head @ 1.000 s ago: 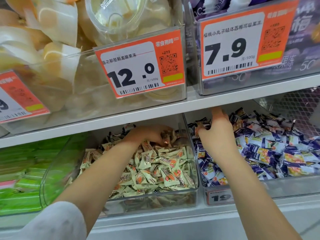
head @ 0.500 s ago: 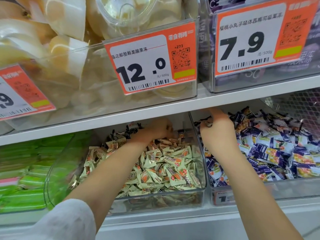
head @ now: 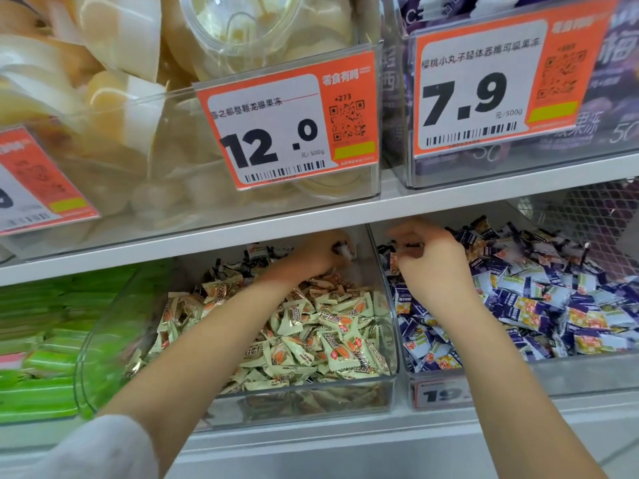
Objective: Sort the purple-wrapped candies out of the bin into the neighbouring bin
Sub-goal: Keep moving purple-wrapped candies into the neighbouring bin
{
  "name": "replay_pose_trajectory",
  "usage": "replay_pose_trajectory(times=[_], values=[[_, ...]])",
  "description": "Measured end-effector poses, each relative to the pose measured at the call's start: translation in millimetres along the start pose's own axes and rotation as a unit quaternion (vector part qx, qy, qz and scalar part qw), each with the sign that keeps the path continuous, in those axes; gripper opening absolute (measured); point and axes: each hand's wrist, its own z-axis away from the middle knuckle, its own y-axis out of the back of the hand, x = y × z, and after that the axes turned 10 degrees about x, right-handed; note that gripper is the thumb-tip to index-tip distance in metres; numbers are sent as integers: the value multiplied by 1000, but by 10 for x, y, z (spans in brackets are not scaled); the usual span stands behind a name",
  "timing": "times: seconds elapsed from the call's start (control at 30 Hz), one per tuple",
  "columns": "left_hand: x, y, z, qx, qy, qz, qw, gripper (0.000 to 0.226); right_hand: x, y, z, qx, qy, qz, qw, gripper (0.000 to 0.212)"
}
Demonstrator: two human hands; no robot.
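Note:
A clear bin (head: 389,382) on the lower shelf holds a heap of cream-and-orange wrapped candies (head: 311,326). The neighbouring bin (head: 587,375) to its right is full of purple-wrapped candies (head: 539,305). My left hand (head: 318,257) reaches to the back right corner of the cream bin and pinches a small dark-wrapped candy (head: 342,248) lifted above the heap. My right hand (head: 432,261) hovers over the back left of the purple bin, its fingers curled round a small candy (head: 396,262). Both forearms stretch in from below.
A white shelf board (head: 345,216) hangs low over both hands. Above it stand clear bins of jelly cups (head: 173,133) and purple packs (head: 615,98) with orange price tags. A bin of green packs (head: 45,340) sits at the left. Metal mesh (head: 594,216) backs the right bin.
My left hand has risen out of the cream heap with a dark candy pinched at the divider. My right hand has shifted slightly, its fingers now curled round a candy.

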Motion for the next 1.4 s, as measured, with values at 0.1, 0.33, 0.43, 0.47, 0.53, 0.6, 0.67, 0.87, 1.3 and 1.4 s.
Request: replay_pose_trajectory(times=[0.1,0.33,0.43,0.47,0.53,0.6,0.67,0.87,1.3,1.4], values=[[256,315,386,71,-3,52,996,26,-130,4,102,-46,60,-34,997,26],[626,568,1234,128,-55,63,988,18,-307,26,363,-107,118,-108,981,21],[630,530,1339,139,-31,135,981,26,-325,70,396,-124,90,-137,979,22],[590,534,1352,140,-10,136,981,27,-300,119,373,-101,79,-136,982,22],[420,574,1336,138,30,91,986,21,-195,265,290,-3,53,-88,995,16],[257,634,1271,105,32,9,994,20,-44,401,201,64,41,70,995,8],[257,622,1165,-21,-8,-29,999,41,57,431,180,30,14,197,980,27],[367,84,830,-324,-124,-245,905,79,51,323,119,13,17,134,991,35],[-81,172,276,-126,-39,-175,976,54,175,337,23,11,-5,96,995,36],[-119,220,293,-31,-50,-149,987,37,140,305,35,10,-2,87,996,36]])
